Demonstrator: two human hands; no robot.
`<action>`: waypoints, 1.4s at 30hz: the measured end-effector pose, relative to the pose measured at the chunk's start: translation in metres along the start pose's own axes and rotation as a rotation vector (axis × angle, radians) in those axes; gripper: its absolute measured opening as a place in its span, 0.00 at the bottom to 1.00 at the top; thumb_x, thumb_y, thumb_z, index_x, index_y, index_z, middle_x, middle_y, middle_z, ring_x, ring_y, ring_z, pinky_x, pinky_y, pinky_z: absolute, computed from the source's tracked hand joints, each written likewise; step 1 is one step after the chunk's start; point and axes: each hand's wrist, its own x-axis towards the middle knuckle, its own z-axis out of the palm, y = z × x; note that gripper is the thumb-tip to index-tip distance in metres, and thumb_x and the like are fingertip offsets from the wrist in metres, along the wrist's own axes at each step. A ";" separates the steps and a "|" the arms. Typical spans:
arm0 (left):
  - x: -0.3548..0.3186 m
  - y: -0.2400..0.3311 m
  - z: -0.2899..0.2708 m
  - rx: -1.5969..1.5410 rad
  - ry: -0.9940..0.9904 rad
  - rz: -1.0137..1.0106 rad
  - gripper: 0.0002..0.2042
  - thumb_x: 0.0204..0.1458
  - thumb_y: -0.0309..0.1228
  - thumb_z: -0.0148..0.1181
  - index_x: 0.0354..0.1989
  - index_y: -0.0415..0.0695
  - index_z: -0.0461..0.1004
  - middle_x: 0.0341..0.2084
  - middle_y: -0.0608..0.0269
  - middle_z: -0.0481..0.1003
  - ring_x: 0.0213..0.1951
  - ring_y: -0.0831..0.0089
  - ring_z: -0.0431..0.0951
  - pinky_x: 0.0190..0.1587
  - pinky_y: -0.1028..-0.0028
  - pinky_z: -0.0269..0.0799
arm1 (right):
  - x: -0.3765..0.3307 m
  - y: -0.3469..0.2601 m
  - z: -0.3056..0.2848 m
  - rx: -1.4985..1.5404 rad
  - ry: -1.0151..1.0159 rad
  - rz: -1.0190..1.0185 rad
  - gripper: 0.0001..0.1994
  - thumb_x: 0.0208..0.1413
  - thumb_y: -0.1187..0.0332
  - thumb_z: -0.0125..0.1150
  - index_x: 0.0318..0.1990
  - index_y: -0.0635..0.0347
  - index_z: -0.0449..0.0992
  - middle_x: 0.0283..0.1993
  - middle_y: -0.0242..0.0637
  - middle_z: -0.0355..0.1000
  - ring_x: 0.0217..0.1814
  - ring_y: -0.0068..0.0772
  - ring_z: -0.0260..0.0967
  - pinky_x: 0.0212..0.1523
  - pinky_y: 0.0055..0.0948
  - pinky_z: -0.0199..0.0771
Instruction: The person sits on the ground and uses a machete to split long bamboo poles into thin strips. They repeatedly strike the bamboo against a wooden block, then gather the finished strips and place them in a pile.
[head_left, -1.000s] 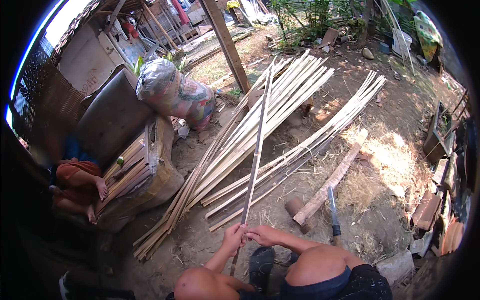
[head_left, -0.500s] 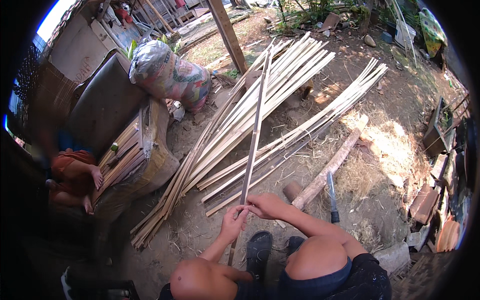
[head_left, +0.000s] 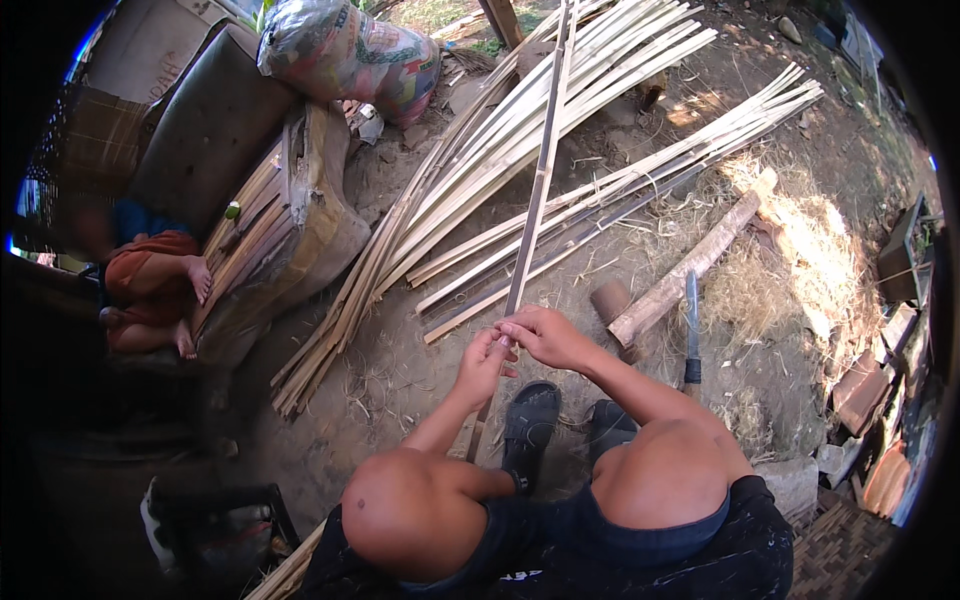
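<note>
A long, narrow bamboo strip (head_left: 533,220), dark along one face, runs from between my knees up across the pile of split bamboo. Both hands close round it in front of my shins, side by side and touching. My left hand (head_left: 482,372) grips it with thumb and fingers curled. Just above, my right hand (head_left: 545,336) pinches it with bent fingers. Any small thing between the fingertips is hidden. Beyond lie a large fan of pale bamboo strips (head_left: 480,215) and a smaller bundle (head_left: 640,190) on the ground.
A knife (head_left: 692,320) rests upright-looking beside a debarked log (head_left: 690,262) and a short stump (head_left: 611,300). Straw-like shavings (head_left: 745,265) cover the ground at right. A person (head_left: 160,275) sits at left on a worn sofa (head_left: 300,230) bearing bamboo slats. A stuffed sack (head_left: 350,55) stands behind.
My view has tilted downward, so my hands and the bamboo appear higher in the picture. Both hands stay closed on the strip, with little visible shift along it.
</note>
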 end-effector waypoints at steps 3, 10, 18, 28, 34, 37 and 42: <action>0.004 -0.003 0.000 -0.089 -0.048 -0.041 0.11 0.67 0.35 0.51 0.52 0.43 0.71 0.42 0.66 0.74 0.41 0.77 0.75 0.39 0.71 0.79 | -0.005 0.005 -0.003 -0.013 -0.001 -0.005 0.11 0.65 0.66 0.57 0.44 0.65 0.81 0.37 0.43 0.76 0.37 0.39 0.76 0.41 0.34 0.75; 0.009 0.007 -0.006 -0.264 0.171 0.038 0.08 0.66 0.36 0.54 0.45 0.47 0.68 0.39 0.67 0.74 0.41 0.78 0.75 0.45 0.67 0.78 | -0.017 -0.014 0.010 0.205 0.142 0.201 0.09 0.64 0.68 0.56 0.39 0.65 0.77 0.33 0.44 0.76 0.32 0.47 0.76 0.36 0.38 0.75; 0.024 0.005 -0.012 0.211 0.099 0.270 0.09 0.65 0.34 0.57 0.40 0.41 0.74 0.33 0.68 0.76 0.35 0.84 0.73 0.39 0.80 0.71 | -0.016 -0.006 0.018 -0.195 0.160 -0.063 0.09 0.59 0.66 0.62 0.40 0.63 0.77 0.34 0.48 0.77 0.34 0.52 0.75 0.36 0.42 0.75; 0.070 0.057 -0.010 0.478 0.043 0.277 0.15 0.61 0.35 0.62 0.47 0.34 0.75 0.32 0.62 0.77 0.30 0.79 0.74 0.34 0.76 0.72 | -0.027 0.004 0.016 -0.109 0.144 -0.133 0.06 0.56 0.71 0.64 0.38 0.61 0.81 0.35 0.45 0.77 0.39 0.48 0.75 0.41 0.40 0.75; 0.137 0.109 0.009 1.121 -0.088 0.466 0.24 0.53 0.40 0.68 0.51 0.33 0.75 0.38 0.48 0.75 0.34 0.59 0.79 0.41 0.66 0.75 | -0.023 -0.011 0.014 -0.068 0.183 -0.128 0.06 0.56 0.72 0.63 0.39 0.61 0.81 0.37 0.45 0.78 0.41 0.50 0.75 0.44 0.39 0.76; 0.150 0.101 0.016 1.210 -0.081 0.426 0.24 0.50 0.40 0.69 0.51 0.36 0.77 0.35 0.48 0.77 0.35 0.54 0.80 0.42 0.62 0.75 | -0.026 -0.001 0.022 -0.022 0.272 -0.103 0.06 0.58 0.71 0.62 0.41 0.62 0.80 0.37 0.42 0.79 0.39 0.41 0.78 0.41 0.35 0.76; 0.145 0.089 0.027 0.982 -0.029 0.312 0.18 0.51 0.33 0.68 0.50 0.39 0.79 0.28 0.55 0.79 0.32 0.63 0.81 0.38 0.65 0.75 | -0.039 0.028 0.027 0.466 0.388 0.302 0.10 0.63 0.70 0.59 0.48 0.65 0.76 0.34 0.37 0.78 0.34 0.24 0.77 0.37 0.26 0.75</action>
